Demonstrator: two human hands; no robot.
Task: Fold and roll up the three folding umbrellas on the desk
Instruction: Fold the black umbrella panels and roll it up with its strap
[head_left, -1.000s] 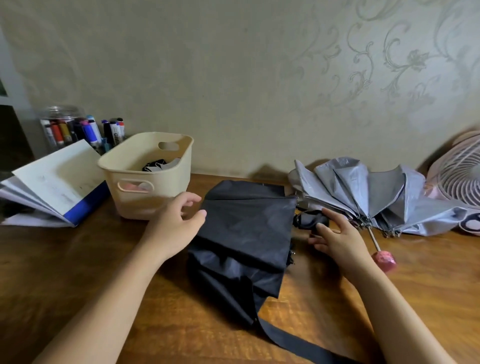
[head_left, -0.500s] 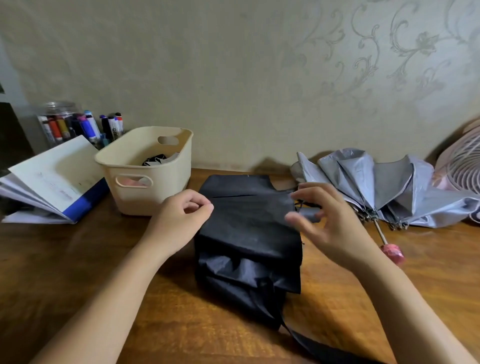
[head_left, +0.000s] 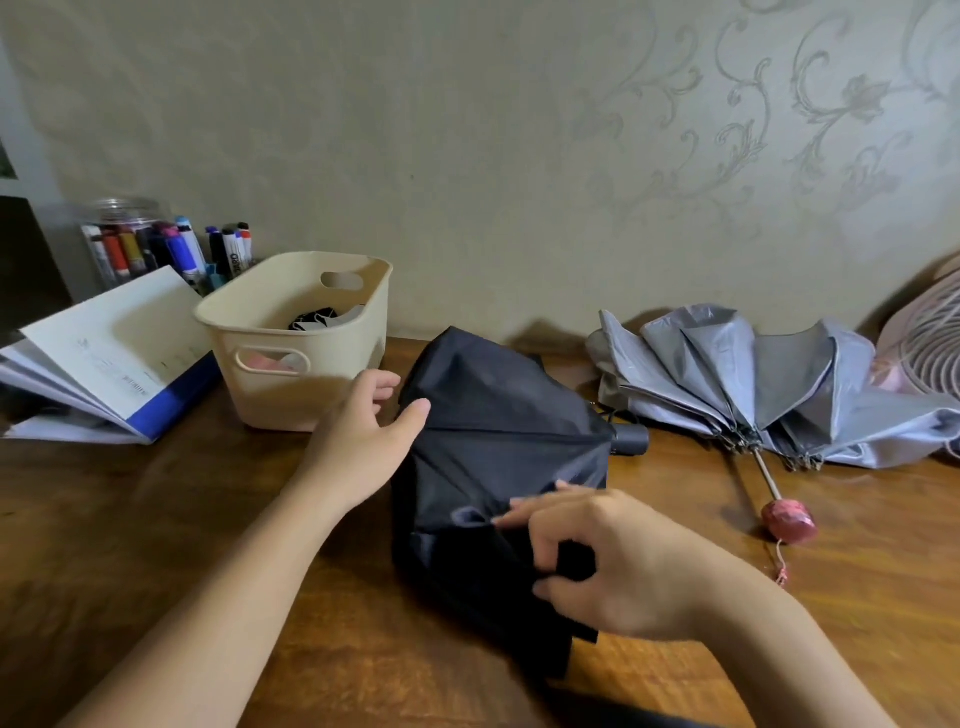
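Nearest, the right hand (head_left: 613, 566) pinches a fold of the black umbrella (head_left: 498, 431) between thumb and curled fingers. The umbrella lies half-collapsed in the middle of the wooden tabletop (head_left: 156, 519). The left hand (head_left: 363, 441), fingers relaxed, rests its thumb against the canopy's left edge. Farther back, a cream basket (head_left: 301, 364) stands at left, and a grey umbrella (head_left: 753, 384) with a pink handle (head_left: 787, 521) lies spread at right.
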